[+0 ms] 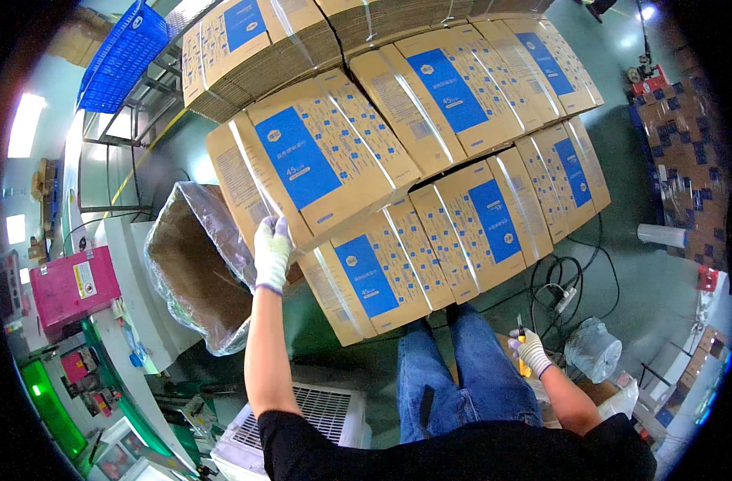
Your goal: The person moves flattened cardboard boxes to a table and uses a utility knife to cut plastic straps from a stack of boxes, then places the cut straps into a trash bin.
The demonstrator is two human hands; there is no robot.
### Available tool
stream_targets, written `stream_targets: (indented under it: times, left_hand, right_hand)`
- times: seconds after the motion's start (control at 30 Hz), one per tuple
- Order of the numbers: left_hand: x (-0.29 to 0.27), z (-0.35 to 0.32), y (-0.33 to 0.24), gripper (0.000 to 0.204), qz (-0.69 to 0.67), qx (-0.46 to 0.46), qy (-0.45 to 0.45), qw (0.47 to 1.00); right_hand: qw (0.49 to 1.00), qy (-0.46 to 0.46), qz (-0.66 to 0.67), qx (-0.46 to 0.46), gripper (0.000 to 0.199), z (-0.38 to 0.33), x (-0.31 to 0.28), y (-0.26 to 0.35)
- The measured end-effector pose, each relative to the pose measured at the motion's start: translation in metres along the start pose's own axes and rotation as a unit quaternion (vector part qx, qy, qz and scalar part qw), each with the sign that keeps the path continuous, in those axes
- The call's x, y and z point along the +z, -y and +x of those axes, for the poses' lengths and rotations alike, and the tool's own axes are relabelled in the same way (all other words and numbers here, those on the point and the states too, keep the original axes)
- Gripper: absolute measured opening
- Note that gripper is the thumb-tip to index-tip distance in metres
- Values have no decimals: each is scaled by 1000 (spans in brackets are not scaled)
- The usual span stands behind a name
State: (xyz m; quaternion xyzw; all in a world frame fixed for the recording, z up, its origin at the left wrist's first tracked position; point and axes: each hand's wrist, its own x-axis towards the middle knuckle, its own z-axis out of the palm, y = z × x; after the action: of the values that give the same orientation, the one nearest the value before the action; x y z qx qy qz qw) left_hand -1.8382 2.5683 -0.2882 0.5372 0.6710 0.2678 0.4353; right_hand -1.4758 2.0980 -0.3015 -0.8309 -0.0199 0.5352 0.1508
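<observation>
My left hand (pixel 271 255), in a white knit glove, is closed on a white packing strap (pixel 259 186) at the near left edge of a bundle of flat cardboard cartons (pixel 366 148). This bundle is tan with a blue panel and lies tilted on top of the stack. My right hand (pixel 531 353), gloved too, is held low beside my right leg. In it is a yellow utility knife (pixel 524 366), its tip pointing upward, apart from the cartons.
More strapped carton bundles (pixel 470 224) fill the space ahead. A plastic-lined box (pixel 194 264) stands to the left, past it a pink case (pixel 76 287). A blue crate (pixel 124 56) sits far left. Black cables (pixel 554 276) and a clear plastic roll (pixel 593 350) lie on the right floor.
</observation>
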Motion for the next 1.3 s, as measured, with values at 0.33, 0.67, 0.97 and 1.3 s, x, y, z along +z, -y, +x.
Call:
stream_targets:
  times: [0.33, 0.67, 0.97, 1.3]
  left_hand:
    - [-28, -233, 15, 14, 141, -86, 80, 983]
    - [-3, -258, 6, 6, 31, -96, -113, 989]
    - [-9, -281, -21, 9, 98, 110, -10, 989]
    - [41, -287, 148, 7, 33, -198, -2, 980]
  right_hand:
    - [988, 106, 8, -113, 26, 33, 63, 107]
    - [942, 176, -215, -186, 78, 95, 144, 257]
    - [981, 108, -58, -152, 43, 21, 46, 188]
    - [975, 93, 18, -203, 30, 42, 78, 170]
